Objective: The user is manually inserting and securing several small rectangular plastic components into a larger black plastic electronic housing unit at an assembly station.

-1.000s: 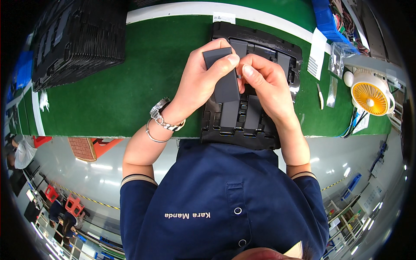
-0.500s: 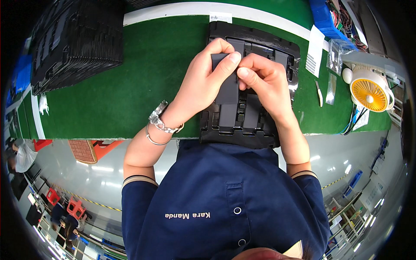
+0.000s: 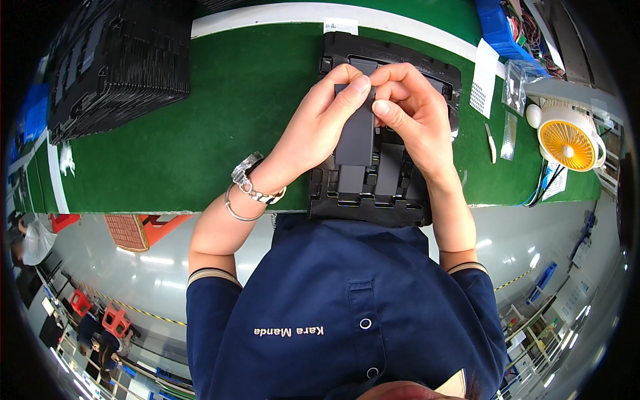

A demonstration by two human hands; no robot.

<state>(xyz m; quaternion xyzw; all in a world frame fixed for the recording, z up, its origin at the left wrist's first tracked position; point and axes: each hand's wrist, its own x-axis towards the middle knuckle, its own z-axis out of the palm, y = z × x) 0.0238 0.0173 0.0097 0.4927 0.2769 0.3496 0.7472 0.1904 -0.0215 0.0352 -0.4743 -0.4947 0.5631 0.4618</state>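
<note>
Snugly, the left hand (image 3: 319,119) pinches a matte oblong block (image 3: 356,141); right hand (image 3: 420,120) curled, grip unclear.

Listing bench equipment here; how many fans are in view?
1: a white-and-yellow fan, right of the right hand, by the green table; others may be hidden.

navy shirt (image 3: 293,287), silver watch (image 3: 247,167)

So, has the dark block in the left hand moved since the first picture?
Yes: the dark block has shifted slightly right and toward the near edge of the black tray.
</note>
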